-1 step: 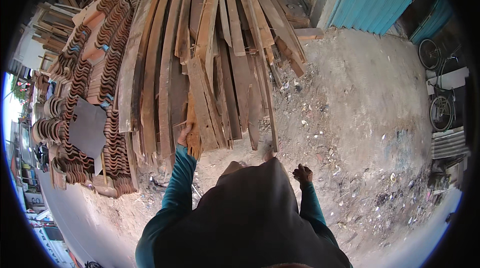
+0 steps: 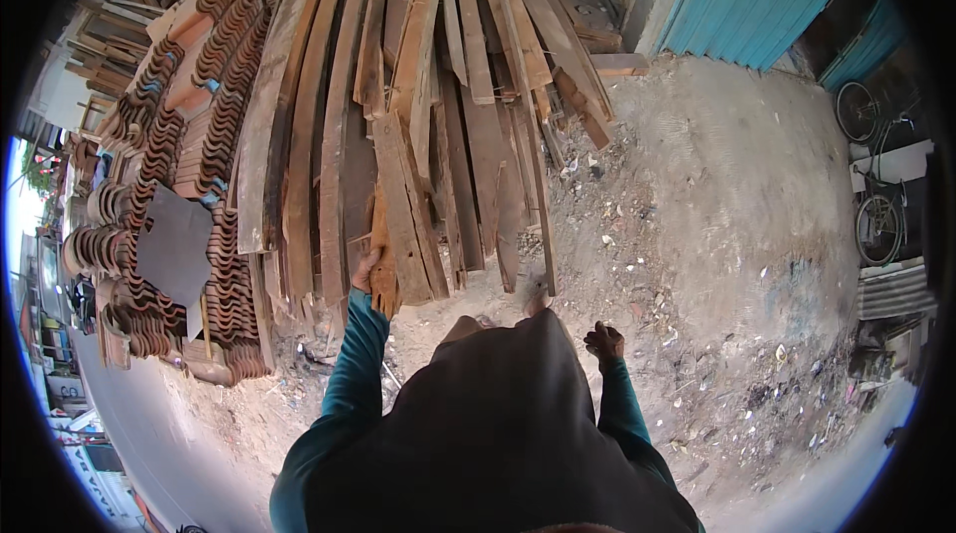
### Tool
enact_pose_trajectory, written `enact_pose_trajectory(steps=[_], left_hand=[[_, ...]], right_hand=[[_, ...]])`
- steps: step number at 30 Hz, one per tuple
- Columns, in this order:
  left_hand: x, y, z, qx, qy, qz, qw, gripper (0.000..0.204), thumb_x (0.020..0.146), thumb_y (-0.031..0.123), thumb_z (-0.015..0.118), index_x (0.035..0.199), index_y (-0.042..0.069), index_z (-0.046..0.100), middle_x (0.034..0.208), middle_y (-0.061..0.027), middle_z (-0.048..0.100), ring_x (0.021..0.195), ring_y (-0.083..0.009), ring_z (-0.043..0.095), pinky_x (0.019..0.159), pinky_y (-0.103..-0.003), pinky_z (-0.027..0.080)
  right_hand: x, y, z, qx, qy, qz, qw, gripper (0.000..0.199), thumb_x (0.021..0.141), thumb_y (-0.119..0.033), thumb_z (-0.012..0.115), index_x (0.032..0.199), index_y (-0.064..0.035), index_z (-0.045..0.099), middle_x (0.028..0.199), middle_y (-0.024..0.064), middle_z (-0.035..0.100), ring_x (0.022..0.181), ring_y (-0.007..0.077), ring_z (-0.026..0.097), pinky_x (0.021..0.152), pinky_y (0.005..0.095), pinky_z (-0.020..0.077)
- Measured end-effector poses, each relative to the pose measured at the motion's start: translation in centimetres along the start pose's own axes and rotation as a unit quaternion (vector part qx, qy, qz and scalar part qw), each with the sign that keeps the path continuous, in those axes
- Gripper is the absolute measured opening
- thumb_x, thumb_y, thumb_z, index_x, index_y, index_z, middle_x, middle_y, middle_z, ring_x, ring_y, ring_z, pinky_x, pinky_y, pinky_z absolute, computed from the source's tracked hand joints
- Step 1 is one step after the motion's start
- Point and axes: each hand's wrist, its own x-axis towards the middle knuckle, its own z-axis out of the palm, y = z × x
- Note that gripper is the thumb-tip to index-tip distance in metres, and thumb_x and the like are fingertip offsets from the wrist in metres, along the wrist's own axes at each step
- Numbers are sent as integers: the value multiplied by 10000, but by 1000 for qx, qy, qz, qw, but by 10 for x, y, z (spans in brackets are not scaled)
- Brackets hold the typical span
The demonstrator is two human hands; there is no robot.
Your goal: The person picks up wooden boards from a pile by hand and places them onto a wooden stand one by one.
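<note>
My left hand (image 2: 367, 270) is closed around the near end of an orange-brown wooden board (image 2: 382, 256), in front of a big pile of long planks. Only part of that board shows, since a wider, weathered plank (image 2: 406, 224) lies across it on the right. The fingers' far side is hidden behind the wood. My right hand (image 2: 604, 343) hangs at my right side over the dirt, holding nothing that I can see, its fingers half curled and somewhat apart. Many old planks (image 2: 344, 150) fan out ahead of me, their ends pointing toward my body.
Stacked clay roof tiles (image 2: 224, 150) stand left of the planks, with a grey sheet (image 2: 176, 246) resting on them. Rubble-strewn ground (image 2: 717, 234) stretches to the right. A blue corrugated door (image 2: 752, 0) is at the far right, and a bicycle (image 2: 876, 229) stands along the right edge.
The whole view has shifted very slightly. Both hands stay almost where they were, the left still on the orange-brown board.
</note>
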Motion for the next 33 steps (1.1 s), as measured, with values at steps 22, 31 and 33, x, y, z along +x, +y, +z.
enact_pose_trajectory(steps=[22,31,33], left_hand=[[-179,-13,-96,-1,108,-153,982,589,731,293,717,1192,-16,518,980,-142,645,845,-289,639,760,-402,528],[-215,33,-89,132,174,-181,959,586,726,322,720,1192,11,547,1056,-92,631,949,-217,604,839,-345,489],[-243,42,-114,202,202,-189,940,537,739,308,691,1165,4,565,1054,-101,630,927,-216,611,803,-341,505]], right_hand=[[-73,-150,369,-268,-324,-270,866,445,877,-400,590,1053,9,597,988,114,642,971,215,589,875,311,439],[8,-224,473,-129,-302,-81,941,564,814,-498,633,1143,-54,518,1015,114,612,935,212,607,765,351,522],[21,-236,492,-102,-310,-78,942,535,808,-474,650,1123,-62,519,971,119,612,858,229,622,755,353,523]])
